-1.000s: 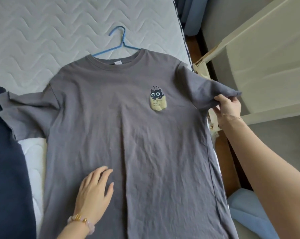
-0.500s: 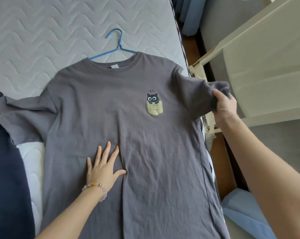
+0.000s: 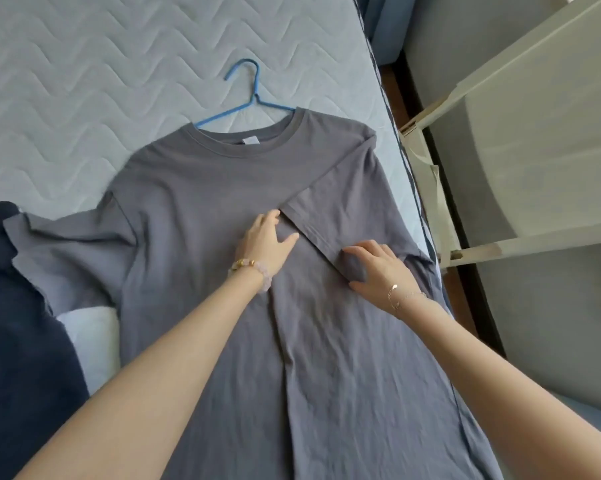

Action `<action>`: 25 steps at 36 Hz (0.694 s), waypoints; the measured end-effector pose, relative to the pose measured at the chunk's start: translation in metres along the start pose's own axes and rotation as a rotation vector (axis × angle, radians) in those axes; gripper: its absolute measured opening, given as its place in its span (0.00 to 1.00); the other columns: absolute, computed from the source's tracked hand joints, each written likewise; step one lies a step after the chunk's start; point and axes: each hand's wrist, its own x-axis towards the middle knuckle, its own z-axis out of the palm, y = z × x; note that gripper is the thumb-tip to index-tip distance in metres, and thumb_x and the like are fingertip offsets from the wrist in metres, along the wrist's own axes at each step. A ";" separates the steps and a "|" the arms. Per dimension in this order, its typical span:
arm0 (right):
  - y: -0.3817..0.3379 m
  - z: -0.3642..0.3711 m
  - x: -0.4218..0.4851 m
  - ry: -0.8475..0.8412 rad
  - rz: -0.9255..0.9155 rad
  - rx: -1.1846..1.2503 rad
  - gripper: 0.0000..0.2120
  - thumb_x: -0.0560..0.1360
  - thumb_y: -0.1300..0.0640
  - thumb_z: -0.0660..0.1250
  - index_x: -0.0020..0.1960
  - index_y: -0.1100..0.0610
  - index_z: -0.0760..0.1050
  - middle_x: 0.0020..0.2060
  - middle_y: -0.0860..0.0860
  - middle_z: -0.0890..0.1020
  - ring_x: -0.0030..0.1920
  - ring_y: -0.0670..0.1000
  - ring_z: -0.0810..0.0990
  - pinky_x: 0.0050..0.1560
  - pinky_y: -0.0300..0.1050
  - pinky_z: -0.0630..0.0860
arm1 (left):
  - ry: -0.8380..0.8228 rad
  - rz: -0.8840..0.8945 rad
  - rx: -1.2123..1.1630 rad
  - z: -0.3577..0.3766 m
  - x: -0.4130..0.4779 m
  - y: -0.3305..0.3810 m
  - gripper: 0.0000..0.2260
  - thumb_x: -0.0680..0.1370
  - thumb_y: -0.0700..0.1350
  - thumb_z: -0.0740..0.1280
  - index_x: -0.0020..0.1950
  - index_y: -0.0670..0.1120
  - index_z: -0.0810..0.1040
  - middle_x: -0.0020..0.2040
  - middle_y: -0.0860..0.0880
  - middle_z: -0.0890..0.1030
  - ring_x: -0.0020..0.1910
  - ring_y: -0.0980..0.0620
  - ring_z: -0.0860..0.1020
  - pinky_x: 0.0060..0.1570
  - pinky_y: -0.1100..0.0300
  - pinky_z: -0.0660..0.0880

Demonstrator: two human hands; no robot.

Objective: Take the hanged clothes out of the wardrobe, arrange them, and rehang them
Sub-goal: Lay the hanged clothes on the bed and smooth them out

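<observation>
A grey t-shirt (image 3: 202, 209) lies face up on the quilted bed (image 3: 84, 81), with a blue wire hanger (image 3: 254, 95) still in its neck. The shirt's right sleeve (image 3: 340, 209) is folded inward across the chest and covers the cat print. My left hand (image 3: 266, 240) rests flat on the chest, fingers spread, at the sleeve's hem. My right hand (image 3: 382, 268) presses on the lower corner of the folded sleeve, fingers curled over the cloth. The other sleeve (image 3: 67, 244) lies spread out to the left.
A dark navy garment (image 3: 18, 341) lies on the bed at the left, touching the spread sleeve. A white pillow corner (image 3: 91, 334) shows beside it. Right of the bed stands a cream wardrobe door (image 3: 520, 161), with a narrow strip of floor between.
My right hand carried the right sleeve from the bed's edge inward and laid it over the chest. My left hand slid up the shirt to the sleeve's hem.
</observation>
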 end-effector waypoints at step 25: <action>0.110 -0.050 -0.034 0.586 0.757 1.421 0.19 0.76 0.63 0.62 0.67 0.57 0.66 0.53 0.49 0.78 0.60 0.51 0.75 0.56 0.43 0.71 | -0.278 0.058 -0.760 -0.011 0.055 0.108 0.19 0.79 0.33 0.57 0.70 0.43 0.68 0.67 0.44 0.74 0.64 0.48 0.74 0.53 0.64 0.72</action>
